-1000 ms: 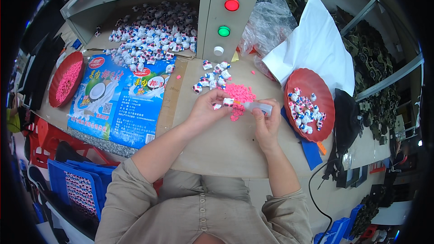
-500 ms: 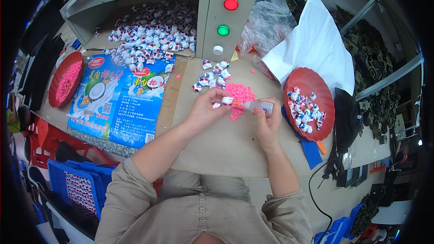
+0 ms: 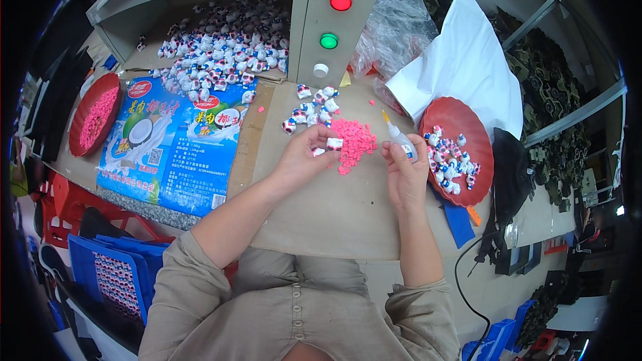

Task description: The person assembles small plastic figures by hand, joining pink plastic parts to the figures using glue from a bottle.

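- Your left hand pinches one small white toy figure between thumb and fingertips, just above the table.
- The figure sits right at the edge of the pile of little pink pieces, which lies on the table between your two hands.
- Your right hand is wrapped around a small glue bottle. Its thin yellow tip points up and away from the figure, not at it.
- I judge that you are at the gluing step: one figure is held ready and the glue is in hand, but the tip and the figure are apart.
- The next move calls for a steady hand. You would need to tip the bottle so the nozzle meets the small spot on the figure, and squeeze only a little.
- After that, a pink piece from the pile is near enough to pick up without reaching far.
- More small figures wait in a loose bunch just behind the pink pile.
- The red dish on your right holds a bunch of figures too. I cannot tell if those are finished ones.
- A much bigger heap of figures lies inside the open box of the machine, well away from your hands.
- Another red dish with pink pieces sits far to your left, beside a blue printed bag spread flat.
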